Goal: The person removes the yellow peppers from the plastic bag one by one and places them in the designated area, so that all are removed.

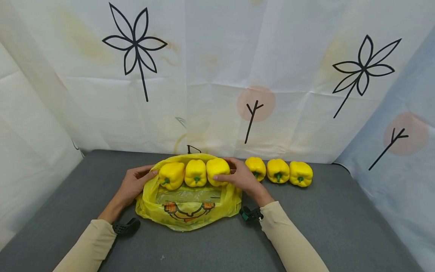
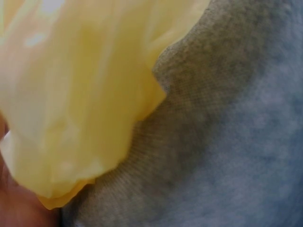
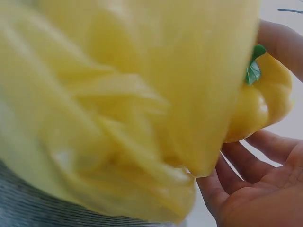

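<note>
A yellow plastic bag [image 1: 190,224] with a printed cartoon design lies on the grey table, its mouth facing up. Inside the mouth, along the far side, sit three yellow bell peppers in a row: a left one [image 1: 174,174], a middle one [image 1: 195,173] and a right one [image 1: 217,168]. My left hand [image 1: 134,183] pinches the bag's left rim, thumb toward the left pepper; in the left wrist view the bag [image 2: 85,104] hides most of that hand. My right hand [image 1: 242,177] grips the right pepper, thumb across its front. The right wrist view shows fingers [image 3: 251,163] under this pepper [image 3: 267,94].
Three more yellow bell peppers stand in a row right of the bag: one beside my right hand [image 1: 255,166], a middle one [image 1: 278,170] and a far right one [image 1: 301,174]. A white printed cloth [image 1: 210,75] hangs behind the grey table [image 1: 340,226].
</note>
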{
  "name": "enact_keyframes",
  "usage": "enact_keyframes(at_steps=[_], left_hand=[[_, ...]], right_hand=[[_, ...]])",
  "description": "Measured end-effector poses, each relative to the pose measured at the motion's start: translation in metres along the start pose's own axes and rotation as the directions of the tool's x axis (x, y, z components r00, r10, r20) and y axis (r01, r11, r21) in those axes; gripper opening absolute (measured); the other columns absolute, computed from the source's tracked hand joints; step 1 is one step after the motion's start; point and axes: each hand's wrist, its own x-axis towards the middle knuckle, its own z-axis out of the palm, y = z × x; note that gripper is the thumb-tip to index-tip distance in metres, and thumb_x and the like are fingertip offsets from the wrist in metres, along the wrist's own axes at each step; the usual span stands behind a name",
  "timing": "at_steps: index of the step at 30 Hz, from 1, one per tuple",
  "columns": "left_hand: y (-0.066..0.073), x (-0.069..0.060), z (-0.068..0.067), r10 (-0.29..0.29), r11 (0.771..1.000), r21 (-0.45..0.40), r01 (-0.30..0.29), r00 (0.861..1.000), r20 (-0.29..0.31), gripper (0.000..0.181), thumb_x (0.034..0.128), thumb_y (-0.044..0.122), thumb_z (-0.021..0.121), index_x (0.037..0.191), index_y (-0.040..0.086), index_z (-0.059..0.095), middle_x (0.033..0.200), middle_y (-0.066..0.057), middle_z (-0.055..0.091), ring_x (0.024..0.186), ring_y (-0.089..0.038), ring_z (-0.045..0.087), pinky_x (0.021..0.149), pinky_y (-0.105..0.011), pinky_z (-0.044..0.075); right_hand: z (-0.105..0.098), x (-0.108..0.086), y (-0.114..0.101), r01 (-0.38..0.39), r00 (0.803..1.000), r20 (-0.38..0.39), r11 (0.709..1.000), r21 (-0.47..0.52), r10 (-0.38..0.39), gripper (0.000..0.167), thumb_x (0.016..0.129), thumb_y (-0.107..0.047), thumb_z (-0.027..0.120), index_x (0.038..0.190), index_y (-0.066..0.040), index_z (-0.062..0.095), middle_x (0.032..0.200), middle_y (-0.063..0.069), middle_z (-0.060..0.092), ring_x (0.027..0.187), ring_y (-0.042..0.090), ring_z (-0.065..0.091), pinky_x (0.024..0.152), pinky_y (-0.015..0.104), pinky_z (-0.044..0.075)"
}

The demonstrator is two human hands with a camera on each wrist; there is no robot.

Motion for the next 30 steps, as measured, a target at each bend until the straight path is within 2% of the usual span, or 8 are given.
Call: enact_keyframes(at_steps=[8, 16, 30], left_hand=[[-0.002, -0.001, 0.000, -0.002, 1.000, 0.006, 0.002, 1.000, -0.003, 0.048, 0.1053, 0.022, 0.060, 0.142, -0.009, 0.054, 0.120, 0.013, 0.066, 0.100, -0.007, 0.069, 0.080, -0.027, 0.060], [-0.002, 0.000, 0.001, 0.002, 1.000, 0.016, -0.002, 1.000, 0.001, 0.048, 0.1055, 0.022, 0.060, 0.142, -0.008, 0.054, 0.121, 0.011, 0.066, 0.101, -0.007, 0.069, 0.081, -0.027, 0.060], [-0.002, 0.000, 0.000, 0.014, 1.000, 0.005, -0.014, 1.000, 0.007, 0.046, 0.1057, 0.021, 0.059, 0.141, -0.008, 0.055, 0.121, 0.011, 0.066, 0.101, -0.008, 0.069, 0.080, -0.028, 0.060]], right_hand=[[-0.008, -0.010, -0.016, 0.040, 0.999, -0.003, 0.997, 0.062, -0.040, 0.074, 0.088, -0.024, 0.083, 0.151, -0.010, 0.046, 0.140, 0.012, 0.053, 0.121, 0.032, 0.059, 0.094, 0.046, 0.055], [-0.020, -0.026, -0.028, 0.109, 0.993, -0.043, 0.993, 0.035, -0.108, 0.071, 0.089, -0.023, 0.081, 0.150, -0.013, 0.047, 0.140, 0.011, 0.052, 0.118, 0.032, 0.061, 0.091, 0.045, 0.056], [-0.045, -0.059, -0.016, 0.089, 0.986, -0.138, 0.995, -0.044, -0.094, 0.078, 0.088, -0.028, 0.083, 0.153, -0.014, 0.044, 0.142, 0.013, 0.050, 0.119, 0.032, 0.058, 0.096, 0.044, 0.052]])
